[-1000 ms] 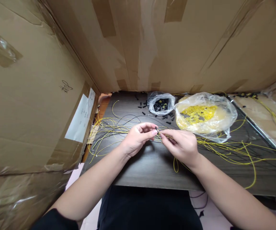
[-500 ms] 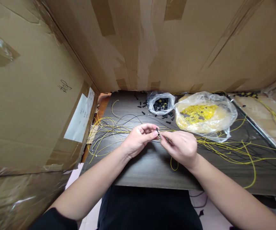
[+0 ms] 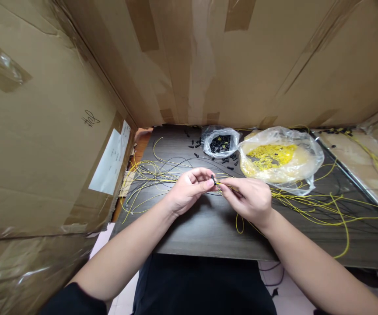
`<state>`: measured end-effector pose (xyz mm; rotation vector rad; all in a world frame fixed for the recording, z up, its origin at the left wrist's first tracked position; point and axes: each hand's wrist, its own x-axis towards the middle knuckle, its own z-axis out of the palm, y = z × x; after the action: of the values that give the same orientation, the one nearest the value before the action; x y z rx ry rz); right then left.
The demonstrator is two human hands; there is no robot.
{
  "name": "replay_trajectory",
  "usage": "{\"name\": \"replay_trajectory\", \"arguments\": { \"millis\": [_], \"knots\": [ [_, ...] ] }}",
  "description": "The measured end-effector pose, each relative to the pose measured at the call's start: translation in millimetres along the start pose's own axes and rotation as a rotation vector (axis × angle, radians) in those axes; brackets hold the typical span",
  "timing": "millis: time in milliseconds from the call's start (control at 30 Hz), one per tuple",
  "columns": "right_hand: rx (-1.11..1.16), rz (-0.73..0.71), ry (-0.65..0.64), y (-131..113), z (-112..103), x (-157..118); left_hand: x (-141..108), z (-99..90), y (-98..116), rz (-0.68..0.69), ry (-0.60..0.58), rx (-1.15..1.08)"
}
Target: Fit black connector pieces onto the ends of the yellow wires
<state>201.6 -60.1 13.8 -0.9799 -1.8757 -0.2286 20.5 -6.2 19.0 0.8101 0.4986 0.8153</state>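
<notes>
Between the thumb and fingers of my left hand (image 3: 194, 187) is a small black plastic piece (image 3: 213, 178), standing roughly upright. My right hand (image 3: 250, 196) pinches a thin yellow cord (image 3: 218, 184) close to its end, which reaches the black piece. Whether the cord passes into the piece or only touches it is too small to tell. Below my right hand a loop of yellow cord (image 3: 239, 224) hangs over the table. Behind my hands, yellow and black cords (image 3: 156, 171) lie spread across the table.
A clear bag of small black pieces (image 3: 220, 143) and a larger bag of yellow pieces (image 3: 274, 156) stand at the back. Loose black pieces (image 3: 196, 155) lie around the smaller bag. Cardboard walls (image 3: 189, 65) rise behind and at the left. More cords (image 3: 316, 201) stretch to the right.
My right hand has shifted slightly right, and a short length of yellow cord now shows between my fingertips. The hanging loop has become narrower. The black piece has moved slightly left.
</notes>
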Motion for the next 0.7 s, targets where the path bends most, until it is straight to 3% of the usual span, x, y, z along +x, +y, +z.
{"name": "replay_trajectory", "arguments": {
  "millis": [700],
  "knots": [
    [0.001, -0.068, -0.122, 6.4, 1.6, -3.8, -1.1, -2.0, -0.1, -0.04, -0.019, 0.134]
  ]
}}
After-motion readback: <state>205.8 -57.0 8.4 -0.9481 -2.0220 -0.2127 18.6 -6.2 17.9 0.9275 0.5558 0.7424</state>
